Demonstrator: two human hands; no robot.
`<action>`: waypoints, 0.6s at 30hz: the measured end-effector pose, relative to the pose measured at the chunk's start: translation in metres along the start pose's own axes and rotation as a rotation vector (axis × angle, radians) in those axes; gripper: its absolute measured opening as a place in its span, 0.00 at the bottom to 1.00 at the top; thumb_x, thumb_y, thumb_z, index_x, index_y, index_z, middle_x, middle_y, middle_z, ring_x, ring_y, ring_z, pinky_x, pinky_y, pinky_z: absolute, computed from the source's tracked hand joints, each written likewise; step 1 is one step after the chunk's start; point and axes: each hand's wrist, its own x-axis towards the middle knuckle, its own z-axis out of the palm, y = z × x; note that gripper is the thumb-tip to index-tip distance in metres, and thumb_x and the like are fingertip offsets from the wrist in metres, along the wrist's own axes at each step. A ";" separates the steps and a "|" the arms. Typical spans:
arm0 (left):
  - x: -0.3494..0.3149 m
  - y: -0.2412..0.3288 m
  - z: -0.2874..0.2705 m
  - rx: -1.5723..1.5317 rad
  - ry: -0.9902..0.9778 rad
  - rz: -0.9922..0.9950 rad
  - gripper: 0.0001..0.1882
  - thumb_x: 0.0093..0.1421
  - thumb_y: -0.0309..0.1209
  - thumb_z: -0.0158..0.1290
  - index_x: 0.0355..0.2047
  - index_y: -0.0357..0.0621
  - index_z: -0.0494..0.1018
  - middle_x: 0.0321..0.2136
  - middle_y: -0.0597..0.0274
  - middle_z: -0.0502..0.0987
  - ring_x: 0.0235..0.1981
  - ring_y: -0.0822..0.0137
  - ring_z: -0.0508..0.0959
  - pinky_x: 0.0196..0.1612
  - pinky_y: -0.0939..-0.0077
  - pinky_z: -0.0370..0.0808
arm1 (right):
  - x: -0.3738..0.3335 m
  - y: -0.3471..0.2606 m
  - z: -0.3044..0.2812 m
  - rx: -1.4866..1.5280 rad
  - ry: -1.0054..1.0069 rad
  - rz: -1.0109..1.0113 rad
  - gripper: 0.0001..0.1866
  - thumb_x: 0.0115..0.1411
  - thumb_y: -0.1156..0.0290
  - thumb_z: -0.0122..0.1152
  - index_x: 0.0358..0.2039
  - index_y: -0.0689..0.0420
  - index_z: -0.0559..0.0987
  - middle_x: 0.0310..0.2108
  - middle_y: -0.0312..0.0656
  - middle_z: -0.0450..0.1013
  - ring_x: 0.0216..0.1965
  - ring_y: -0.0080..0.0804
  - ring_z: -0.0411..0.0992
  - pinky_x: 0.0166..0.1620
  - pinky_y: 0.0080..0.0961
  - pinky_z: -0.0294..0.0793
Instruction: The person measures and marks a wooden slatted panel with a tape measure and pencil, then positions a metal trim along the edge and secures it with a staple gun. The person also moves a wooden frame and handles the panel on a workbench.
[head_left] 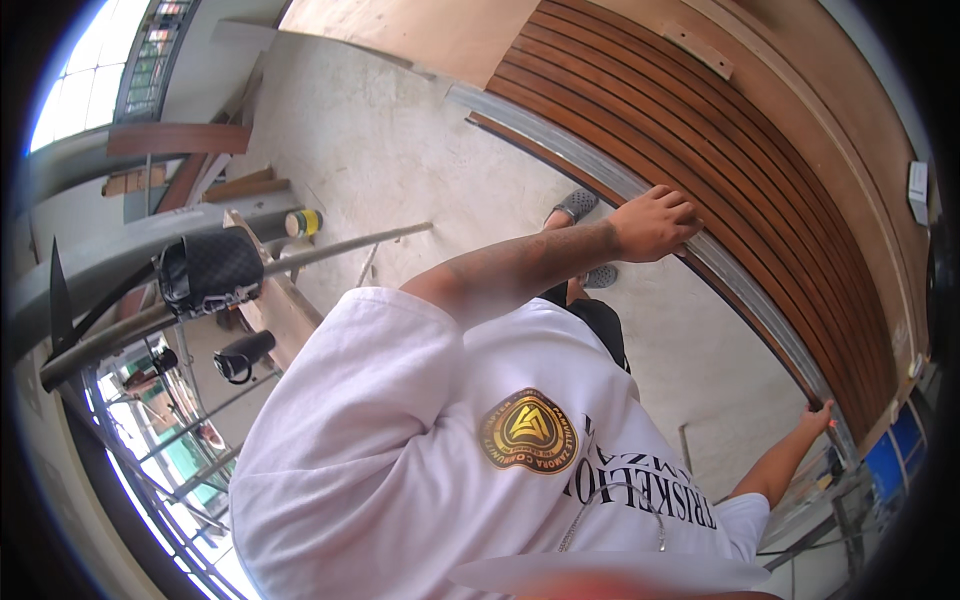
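A brown slatted wood panel (690, 140) with dark grooves stands in front of me. Along its near edge runs a long silver metal bar (540, 132), with a thin dark brown strip (570, 173) beside it. My left hand (655, 224) reaches across from the left, its fingers curled over the bar about midway along. Farther to the right, my right hand (819, 417) is closed around the bar near its other end, with the thumb up. The undersides of both grips are hidden.
At left, a black checkered bag (210, 272) and a black cylinder (243, 356) rest by a plank and metal pipes (350, 246). A yellow-labelled can (302, 223) lies beyond them. My feet in grey clogs (577, 206) stand on the concrete floor (400, 140) below the bar.
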 end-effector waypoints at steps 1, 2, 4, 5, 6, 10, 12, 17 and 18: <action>0.001 -0.001 0.003 -0.001 0.002 -0.001 0.24 0.63 0.40 0.61 0.58 0.48 0.77 0.50 0.61 0.74 0.59 0.60 0.70 0.65 0.57 0.66 | -0.002 -0.004 0.003 -0.030 -0.047 0.016 0.35 0.63 0.49 0.71 0.61 0.59 0.74 0.65 0.48 0.69 0.60 0.45 0.69 0.56 0.44 0.74; 0.000 -0.001 0.004 -0.005 0.001 0.000 0.22 0.64 0.40 0.60 0.57 0.48 0.77 0.49 0.61 0.74 0.58 0.60 0.71 0.65 0.58 0.66 | -0.006 -0.006 0.005 -0.044 0.009 0.003 0.35 0.63 0.48 0.71 0.62 0.58 0.74 0.66 0.47 0.68 0.61 0.45 0.68 0.56 0.44 0.73; 0.001 0.000 0.006 0.055 0.005 0.004 0.21 0.65 0.40 0.59 0.56 0.48 0.78 0.48 0.62 0.73 0.56 0.61 0.71 0.63 0.57 0.67 | -0.015 -0.011 0.008 -0.045 -0.012 0.044 0.37 0.63 0.48 0.70 0.63 0.59 0.72 0.68 0.47 0.66 0.63 0.45 0.66 0.57 0.45 0.72; 0.001 0.001 0.007 0.087 0.004 0.012 0.20 0.66 0.40 0.58 0.55 0.48 0.78 0.47 0.62 0.73 0.56 0.61 0.71 0.62 0.57 0.67 | -0.018 -0.013 0.011 -0.028 0.008 0.042 0.37 0.63 0.49 0.70 0.64 0.59 0.71 0.68 0.46 0.65 0.64 0.45 0.65 0.58 0.46 0.71; 0.001 0.002 0.007 0.101 0.021 0.012 0.19 0.66 0.40 0.58 0.55 0.48 0.78 0.48 0.62 0.73 0.55 0.61 0.71 0.62 0.57 0.67 | -0.022 -0.014 0.011 -0.041 -0.043 0.025 0.38 0.63 0.49 0.70 0.65 0.59 0.70 0.69 0.46 0.64 0.65 0.45 0.64 0.59 0.46 0.71; 0.001 0.003 0.011 0.117 0.037 0.019 0.19 0.66 0.40 0.58 0.54 0.47 0.78 0.48 0.62 0.73 0.55 0.61 0.71 0.61 0.56 0.67 | -0.028 -0.011 0.008 -0.043 -0.105 -0.032 0.40 0.63 0.49 0.70 0.67 0.59 0.68 0.70 0.45 0.63 0.67 0.45 0.63 0.61 0.47 0.68; 0.000 0.002 0.013 0.114 0.043 0.018 0.19 0.66 0.40 0.58 0.54 0.47 0.78 0.47 0.62 0.73 0.56 0.61 0.71 0.62 0.56 0.67 | -0.026 -0.009 0.007 -0.036 -0.097 -0.037 0.40 0.63 0.49 0.71 0.67 0.59 0.68 0.70 0.45 0.63 0.67 0.45 0.63 0.61 0.47 0.68; 0.000 0.000 0.017 0.106 0.082 0.028 0.20 0.65 0.40 0.60 0.53 0.47 0.78 0.48 0.62 0.74 0.57 0.61 0.71 0.63 0.55 0.66 | -0.025 -0.011 0.008 0.008 -0.132 0.049 0.41 0.63 0.50 0.71 0.68 0.59 0.67 0.71 0.45 0.62 0.68 0.45 0.62 0.62 0.45 0.68; 0.000 0.000 0.017 0.093 0.090 0.030 0.20 0.64 0.40 0.60 0.54 0.47 0.78 0.48 0.62 0.74 0.57 0.61 0.71 0.63 0.55 0.66 | -0.026 -0.011 0.008 0.004 -0.136 0.040 0.41 0.63 0.50 0.71 0.69 0.59 0.66 0.72 0.45 0.61 0.68 0.45 0.62 0.62 0.46 0.68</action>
